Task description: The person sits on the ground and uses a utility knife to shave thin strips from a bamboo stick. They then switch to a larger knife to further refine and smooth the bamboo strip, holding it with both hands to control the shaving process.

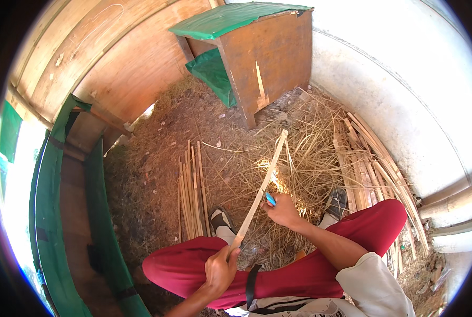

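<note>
A long, pale bamboo strip (pixel 258 196) slants up and away from my lap. Its near end is gripped in my left hand (pixel 219 270), fingers closed round it above my left thigh. My right hand (pixel 282 210) is closed on a blue-handled knife (pixel 270 199), held against the strip about midway along. The blade is too small to make out clearly. Near the strip's far end, a thin shaving (pixel 289 153) hangs off beside it.
Several bamboo strips (pixel 189 190) lie left of my feet, and a larger pile (pixel 371 164) lies along the white wall (pixel 400 79). Thin shavings (pixel 312 142) cover the ground ahead. A wooden cabinet with a green cover (pixel 270 58) stands beyond; a green-edged shelf (pixel 96 201) is at left.
</note>
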The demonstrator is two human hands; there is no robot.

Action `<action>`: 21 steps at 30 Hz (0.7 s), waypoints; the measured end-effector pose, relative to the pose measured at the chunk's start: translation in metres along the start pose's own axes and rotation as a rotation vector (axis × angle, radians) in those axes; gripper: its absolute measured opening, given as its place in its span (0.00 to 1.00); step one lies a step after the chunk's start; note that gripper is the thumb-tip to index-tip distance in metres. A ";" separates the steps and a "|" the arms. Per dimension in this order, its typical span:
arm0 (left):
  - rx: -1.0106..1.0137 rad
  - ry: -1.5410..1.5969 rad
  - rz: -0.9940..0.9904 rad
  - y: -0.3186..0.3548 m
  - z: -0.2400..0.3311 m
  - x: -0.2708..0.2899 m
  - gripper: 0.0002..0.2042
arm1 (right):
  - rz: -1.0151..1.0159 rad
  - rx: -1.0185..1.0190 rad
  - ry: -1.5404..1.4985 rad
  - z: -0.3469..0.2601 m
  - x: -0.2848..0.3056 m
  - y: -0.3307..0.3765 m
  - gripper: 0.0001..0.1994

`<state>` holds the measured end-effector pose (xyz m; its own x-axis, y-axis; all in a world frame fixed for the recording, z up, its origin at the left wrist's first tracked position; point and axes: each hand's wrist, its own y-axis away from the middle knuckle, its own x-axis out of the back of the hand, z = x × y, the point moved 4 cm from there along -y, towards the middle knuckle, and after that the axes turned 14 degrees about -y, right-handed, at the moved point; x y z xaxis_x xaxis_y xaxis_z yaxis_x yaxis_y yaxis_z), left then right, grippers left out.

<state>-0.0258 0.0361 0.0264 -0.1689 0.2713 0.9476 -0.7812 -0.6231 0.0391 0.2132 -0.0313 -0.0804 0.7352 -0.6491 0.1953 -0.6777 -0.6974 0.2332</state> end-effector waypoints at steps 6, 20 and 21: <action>0.061 0.115 -0.003 0.003 -0.010 -0.007 0.14 | 0.009 0.051 0.022 -0.006 -0.002 0.002 0.13; 0.211 0.321 -0.301 0.004 -0.018 -0.032 0.22 | -0.150 0.203 0.556 -0.037 0.000 0.019 0.05; 0.174 0.285 -0.264 0.003 -0.012 -0.031 0.22 | -0.140 0.200 0.587 -0.038 0.000 0.018 0.06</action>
<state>-0.0303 0.0342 -0.0067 -0.1552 0.6146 0.7735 -0.7107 -0.6133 0.3447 0.2018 -0.0328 -0.0403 0.6643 -0.3122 0.6791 -0.5222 -0.8439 0.1229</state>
